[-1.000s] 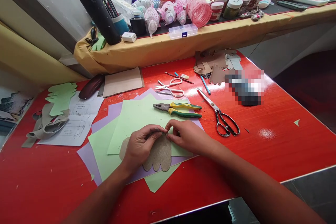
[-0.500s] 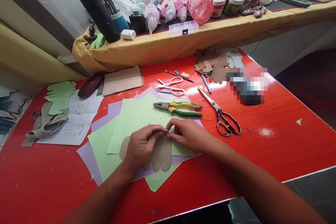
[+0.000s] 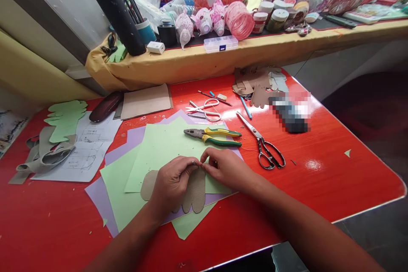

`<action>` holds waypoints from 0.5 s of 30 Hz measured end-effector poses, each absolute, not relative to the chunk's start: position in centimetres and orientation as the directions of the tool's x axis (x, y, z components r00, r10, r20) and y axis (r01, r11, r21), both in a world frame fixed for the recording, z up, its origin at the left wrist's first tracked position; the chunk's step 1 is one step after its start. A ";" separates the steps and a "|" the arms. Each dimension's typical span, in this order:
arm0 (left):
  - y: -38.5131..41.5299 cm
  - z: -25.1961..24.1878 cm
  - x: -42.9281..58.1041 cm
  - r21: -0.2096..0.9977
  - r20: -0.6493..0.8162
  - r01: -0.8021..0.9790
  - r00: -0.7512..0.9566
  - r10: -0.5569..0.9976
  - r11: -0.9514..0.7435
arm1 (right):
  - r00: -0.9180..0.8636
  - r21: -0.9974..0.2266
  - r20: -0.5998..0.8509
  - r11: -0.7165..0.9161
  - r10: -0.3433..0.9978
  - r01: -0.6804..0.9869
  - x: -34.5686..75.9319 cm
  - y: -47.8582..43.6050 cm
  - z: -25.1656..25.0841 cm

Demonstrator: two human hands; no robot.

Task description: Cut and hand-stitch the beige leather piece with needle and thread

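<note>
A grey-brown leather piece with rounded, finger-like lobes (image 3: 195,195) lies over the paper sheets, partly hidden by my left hand (image 3: 174,178). That hand is closed, its thumb and forefinger pinching at the leather's upper edge. A tiny shiny bit shows at its fingertips, too small to name. My right hand (image 3: 223,168) meets it there, thumb and forefinger pinched; what they hold, if anything, is too small to make out. Just beyond are combination pliers (image 3: 212,136) with yellow and green handles. Large black-handled scissors (image 3: 262,142) rest to the right, with a thin thread near them.
Green paper (image 3: 159,144) and purple sheets lie beneath the work. White-handled scissors (image 3: 207,108), a pencil and an eraser (image 3: 222,97) sit behind. Leather scraps (image 3: 251,78) are heaped at the back right. Grey strips (image 3: 47,157) lie left on a drawing. A cluttered shelf (image 3: 191,61) borders the red table.
The view has shifted slightly, so the table contents appear a little lower and further left. Both hands stay pinched together at the leather's edge, with little visible change.
</note>
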State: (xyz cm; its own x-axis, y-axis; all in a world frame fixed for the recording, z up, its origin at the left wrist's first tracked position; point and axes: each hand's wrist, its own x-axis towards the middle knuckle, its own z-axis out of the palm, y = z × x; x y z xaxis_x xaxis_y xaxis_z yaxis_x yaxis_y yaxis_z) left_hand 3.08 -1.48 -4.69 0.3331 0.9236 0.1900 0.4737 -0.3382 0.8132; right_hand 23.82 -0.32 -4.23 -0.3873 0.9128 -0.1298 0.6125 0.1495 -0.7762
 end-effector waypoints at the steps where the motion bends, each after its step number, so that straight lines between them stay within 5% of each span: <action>1: -1.5 -4.7 3.1 0.817 0.186 0.472 0.328 0.926 -0.331 | -0.376 -0.776 -0.109 0.157 0.920 0.610 23.9 -0.3 -4.1; 8: -1.5 -4.6 3.0 0.832 0.175 0.456 0.326 0.929 -0.317 | -0.182 -0.732 0.098 0.195 0.978 0.653 26.4 1.6 -1.8; 15: -1.5 -4.9 3.2 0.827 0.206 0.447 0.324 0.923 -0.341 | -0.209 -0.483 0.112 0.237 0.972 0.843 29.6 2.7 -1.4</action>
